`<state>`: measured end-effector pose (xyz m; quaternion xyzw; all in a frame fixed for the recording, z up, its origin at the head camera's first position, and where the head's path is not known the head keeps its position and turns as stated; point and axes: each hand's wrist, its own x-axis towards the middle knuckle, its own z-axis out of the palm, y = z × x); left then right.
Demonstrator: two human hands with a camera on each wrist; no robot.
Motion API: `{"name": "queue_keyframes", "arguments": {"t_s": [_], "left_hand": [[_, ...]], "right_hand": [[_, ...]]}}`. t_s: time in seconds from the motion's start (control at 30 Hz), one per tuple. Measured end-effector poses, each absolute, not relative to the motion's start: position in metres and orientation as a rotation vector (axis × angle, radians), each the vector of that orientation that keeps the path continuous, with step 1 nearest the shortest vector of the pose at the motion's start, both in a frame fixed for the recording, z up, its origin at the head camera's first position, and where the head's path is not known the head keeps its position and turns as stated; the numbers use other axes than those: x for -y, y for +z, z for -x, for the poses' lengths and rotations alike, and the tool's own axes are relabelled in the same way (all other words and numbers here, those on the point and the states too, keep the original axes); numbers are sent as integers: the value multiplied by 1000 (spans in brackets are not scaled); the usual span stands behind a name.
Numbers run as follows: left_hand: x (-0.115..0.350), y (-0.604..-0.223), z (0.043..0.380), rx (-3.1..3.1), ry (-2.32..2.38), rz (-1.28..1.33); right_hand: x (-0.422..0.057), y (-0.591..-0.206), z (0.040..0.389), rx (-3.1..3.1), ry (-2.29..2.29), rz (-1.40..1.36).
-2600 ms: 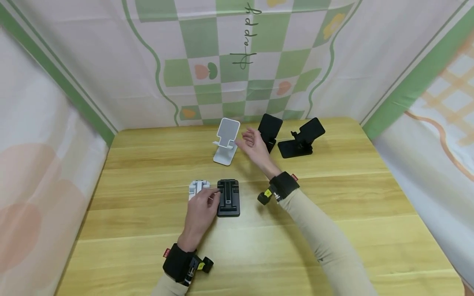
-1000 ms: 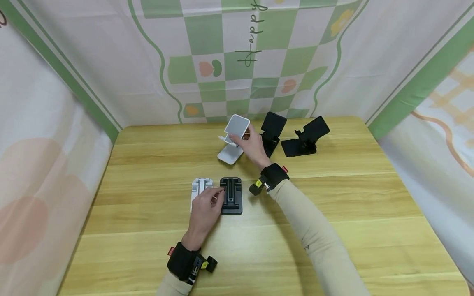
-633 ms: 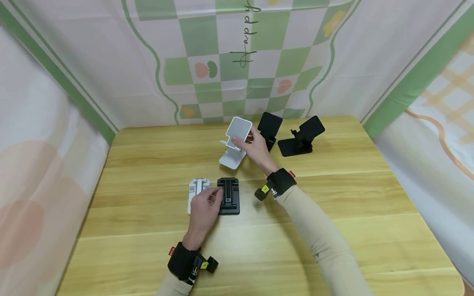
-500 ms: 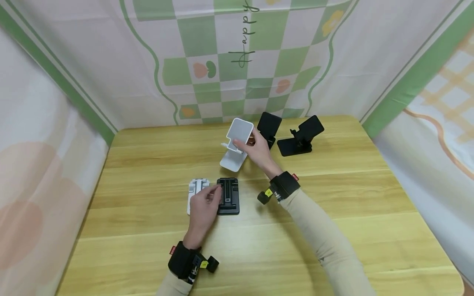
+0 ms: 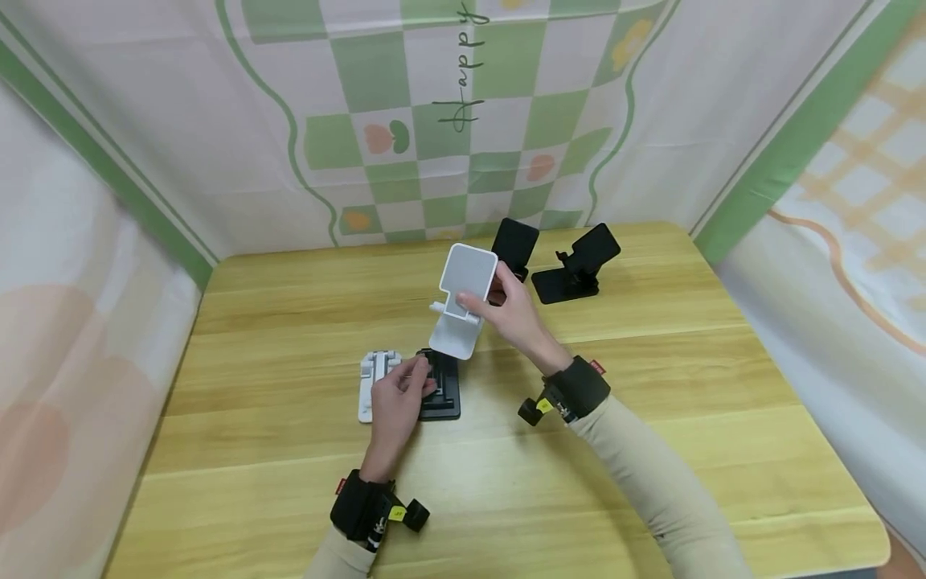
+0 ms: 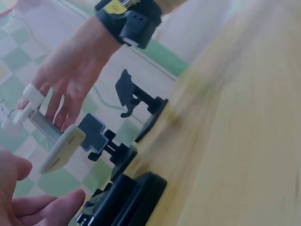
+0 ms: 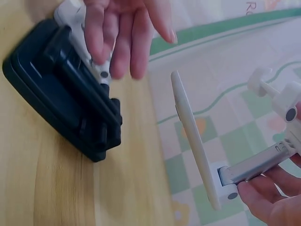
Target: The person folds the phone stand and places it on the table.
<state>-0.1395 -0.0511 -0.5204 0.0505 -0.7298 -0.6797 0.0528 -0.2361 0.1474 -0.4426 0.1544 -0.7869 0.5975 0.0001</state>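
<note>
In the head view my right hand (image 5: 522,326) grips a white unfolded phone stand (image 5: 468,277), thumb at the front of its grey-faced holder. The right wrist view shows this stand raised off the table, its base plate (image 7: 192,136) standing on edge and the fingers around its metal stem (image 7: 258,162). My left hand (image 5: 394,406) hovers beside a folded black phone stand (image 5: 447,408), fingers loosely extended with nothing between them. Partly behind that hand lies a folded white phone stand (image 5: 366,390).
Two unfolded black phone stands stand at the back: one (image 5: 515,241) partly behind my right hand, the other (image 5: 595,251) further right. The wooden table (image 5: 275,322) meets a checkered curtain (image 5: 405,72) at its back edge.
My right hand reached the white stand, took hold of it, lifted it and brought it nearer, towards the folded black stand. My left hand has raised slightly, its fingers parting.
</note>
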Motion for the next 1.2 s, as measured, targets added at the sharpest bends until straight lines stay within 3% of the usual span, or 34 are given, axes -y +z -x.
{"name": "queue_keyframes", "arguments": {"t_s": [0.33,0.7,1.2], "left_hand": [[47,-516,140,2139,-2409,-214],[42,-512,141,2111,-2649,1],[35,-508,141,2169,-2708,31]], "right_hand": [[-157,-434,210,2434,1927,-549],[-165,-435,198,2443,1980,-592],[-181,-438,189,2538,2014,-767]]}}
